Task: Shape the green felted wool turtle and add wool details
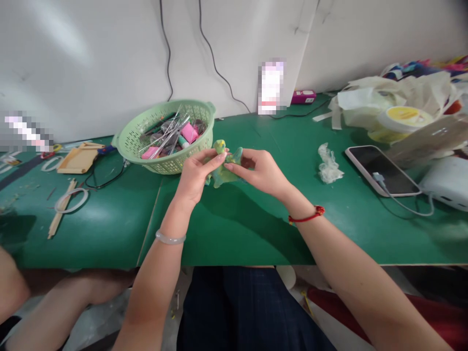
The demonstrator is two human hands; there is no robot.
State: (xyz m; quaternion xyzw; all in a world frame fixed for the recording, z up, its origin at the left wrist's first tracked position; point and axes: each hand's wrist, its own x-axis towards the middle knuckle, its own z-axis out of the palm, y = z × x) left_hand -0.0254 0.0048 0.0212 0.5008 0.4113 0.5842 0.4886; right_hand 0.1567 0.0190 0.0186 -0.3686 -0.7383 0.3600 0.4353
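Dark navy clothing (234, 307) on lap, nearest; table edge beyond. Landmark: green basket (166, 166), sticks and pink pieces inside. Green-yellow figure (224, 177) just right of and nearer than basket, pinched by fingers of both left hand (192, 176) and right hand (263, 171). Crumpled clear plastic (329, 165), then phone (382, 170) with cable, well right of basket. Wooden tray (79, 158) left of basket.

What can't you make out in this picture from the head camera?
All in the head view:
- Green figure: partly covered by the left hand and right hand, so its full shape is hidden.
- Basket: its bottom is mostly hidden by the things inside.
- Bright upright rectangle by the wall: blurred into blocks, details unreadable.
- White box: cut off by the right edge.
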